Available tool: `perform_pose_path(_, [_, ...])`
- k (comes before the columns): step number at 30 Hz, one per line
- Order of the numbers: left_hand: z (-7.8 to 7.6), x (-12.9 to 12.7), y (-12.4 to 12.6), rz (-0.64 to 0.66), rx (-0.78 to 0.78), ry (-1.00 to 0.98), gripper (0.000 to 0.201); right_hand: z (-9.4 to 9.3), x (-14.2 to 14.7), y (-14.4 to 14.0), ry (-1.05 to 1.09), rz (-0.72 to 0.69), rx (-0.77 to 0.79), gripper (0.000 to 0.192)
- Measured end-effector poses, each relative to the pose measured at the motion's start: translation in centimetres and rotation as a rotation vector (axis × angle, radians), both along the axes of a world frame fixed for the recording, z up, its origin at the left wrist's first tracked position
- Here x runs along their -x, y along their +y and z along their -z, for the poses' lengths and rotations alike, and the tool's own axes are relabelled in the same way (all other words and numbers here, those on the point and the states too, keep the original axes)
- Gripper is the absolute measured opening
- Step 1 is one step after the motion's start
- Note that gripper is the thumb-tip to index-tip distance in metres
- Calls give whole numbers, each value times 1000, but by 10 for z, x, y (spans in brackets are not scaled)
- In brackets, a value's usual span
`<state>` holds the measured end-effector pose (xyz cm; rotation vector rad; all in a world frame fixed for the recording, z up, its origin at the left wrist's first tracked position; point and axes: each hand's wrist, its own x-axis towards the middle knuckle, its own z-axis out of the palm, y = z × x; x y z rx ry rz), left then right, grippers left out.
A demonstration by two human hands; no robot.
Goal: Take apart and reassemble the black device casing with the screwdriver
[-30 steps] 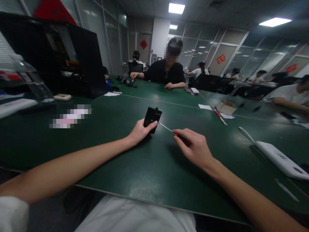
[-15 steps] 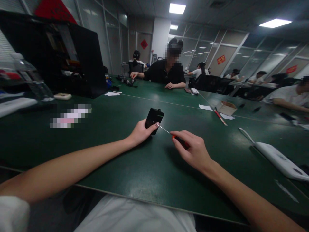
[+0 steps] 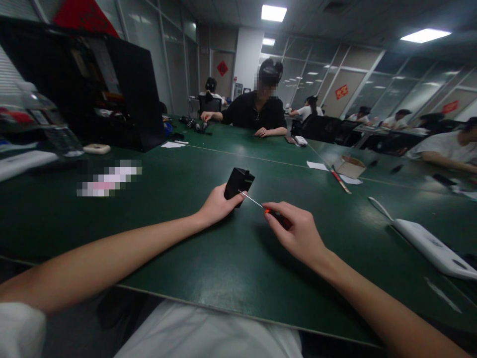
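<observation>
Left hand [image 3: 216, 205] fingers clamp black box [image 3: 239, 182] upright on table [image 3: 167, 238]; right hand [image 3: 298, 231] fingers pinch screwdriver [image 3: 266, 209], tip touching box's right side.

A long green table [image 3: 186, 258] fills the foreground and runs on toward more tables at the right. Glass partitions [image 3: 328, 79] line the back and the left wall, some bearing red paper decorations [image 3: 341, 91]. A white column [image 3: 246, 59] stands at the far end. Ceiling panels [image 3: 274, 12] give a cool, dim light. A black case [image 3: 122, 94] stands open on the table at the left.
</observation>
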<state>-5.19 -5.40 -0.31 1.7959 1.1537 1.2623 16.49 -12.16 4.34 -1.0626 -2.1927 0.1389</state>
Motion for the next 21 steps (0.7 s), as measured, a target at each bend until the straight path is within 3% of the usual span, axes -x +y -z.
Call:
perform_pose_path(8, [1,0,0,-29,-58,37,35,-3,0,-1,111,67,177,23])
perform_pose_path(21, [1,0,0,-44,-77,67,33,2,-4,-2,-155,0,-90,25])
